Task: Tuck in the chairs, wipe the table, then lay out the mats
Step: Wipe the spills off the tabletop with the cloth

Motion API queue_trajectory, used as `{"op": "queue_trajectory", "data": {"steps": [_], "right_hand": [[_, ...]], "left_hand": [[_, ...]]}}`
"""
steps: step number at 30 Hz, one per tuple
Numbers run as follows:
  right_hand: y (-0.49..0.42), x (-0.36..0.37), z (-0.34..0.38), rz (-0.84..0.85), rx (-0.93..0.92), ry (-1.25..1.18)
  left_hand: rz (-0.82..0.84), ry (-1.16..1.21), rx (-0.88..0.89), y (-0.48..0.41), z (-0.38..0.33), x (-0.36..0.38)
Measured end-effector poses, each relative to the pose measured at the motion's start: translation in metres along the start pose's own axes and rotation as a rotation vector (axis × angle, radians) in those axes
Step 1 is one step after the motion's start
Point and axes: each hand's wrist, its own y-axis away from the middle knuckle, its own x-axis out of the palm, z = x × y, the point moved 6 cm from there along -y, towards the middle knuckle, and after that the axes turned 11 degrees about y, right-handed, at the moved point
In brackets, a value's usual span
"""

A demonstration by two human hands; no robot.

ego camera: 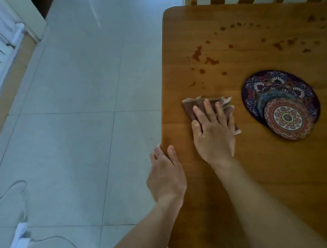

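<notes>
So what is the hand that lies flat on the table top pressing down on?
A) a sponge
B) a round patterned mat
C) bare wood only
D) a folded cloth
D: the right hand lies with straight fingers on a folded brownish cloth. The round mats sit stacked to its right, untouched, and the left hand grips the edge of the table.

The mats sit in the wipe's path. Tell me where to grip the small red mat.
Pinch the small red mat at its near rim, coming from the person's side: it lies flat on top, and that rim juts past the large purple mat.
</notes>
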Motion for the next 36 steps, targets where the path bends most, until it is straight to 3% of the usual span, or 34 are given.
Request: {"op": "queue_trajectory", "data": {"steps": [7, 12, 14, 18, 22, 24, 30, 36], "right_hand": [[0.068, -0.002, 0.026, 0.017, -0.217, -0.058], [0.136, 0.001, -0.037, 0.058, -0.198, -0.046], [0.147, -0.003, -0.082, 0.046, -0.089, -0.011], [0.148, -0.01, -0.152, -0.009, 0.32, 0.017], [0.131, -0.007, -0.136, -0.038, 0.644, -0.035], [0.12, -0.005, -0.098, -0.038, 0.576, -0.013], [0.116, 0.005, -0.003, 0.015, 0.124, -0.028], [0.111, 0.005, 0.002, 0.044, 0.123, -0.001]], "left_hand": [[-0.015, -0.035, 0.02, -0.006, 0.003, -0.002], [-0.021, -0.043, 0.05, -0.006, 0.001, -0.001], [-0.014, -0.038, 0.061, -0.005, 0.001, -0.001], [-0.007, -0.03, 0.071, -0.003, 0.001, 0.001], [0.002, -0.026, 0.067, -0.003, 0.0, 0.001], [0.011, -0.022, 0.057, -0.004, 0.001, 0.001], [0.023, -0.022, 0.03, -0.007, 0.001, 0.001], [0.055, -0.013, 0.026, -0.005, 0.004, 0.002]]}}
